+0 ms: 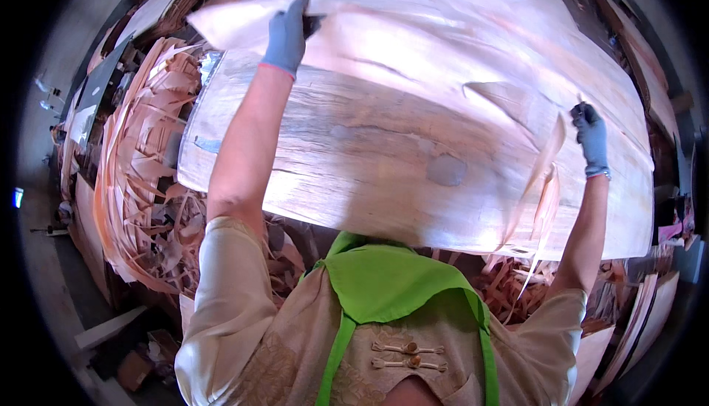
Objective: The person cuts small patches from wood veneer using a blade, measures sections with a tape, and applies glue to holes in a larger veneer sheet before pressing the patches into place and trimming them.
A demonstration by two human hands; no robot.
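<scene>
Green apron [384,280]; gloved hands [286,33] [592,139] grip veneer sheet [413,148].

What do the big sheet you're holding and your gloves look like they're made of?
Sheet: thin raw wood veneer, unfinished, judging by the grain streaks, grey stains and split, curling edges. Gloves on the left hand and right hand: grey-blue, matte, probably knit fabric, perhaps coated; too blurred to be sure.

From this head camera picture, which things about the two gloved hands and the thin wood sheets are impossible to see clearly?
- Left hand: fingertips hidden behind the lifted veneer sheet, head view.
- Right hand: fingers small, near the bent rim; grip on the torn strip unclear.
- Veneer stack: sheet count lost to motion blur.
- Scrap pile: lower part hidden by the stack.
</scene>
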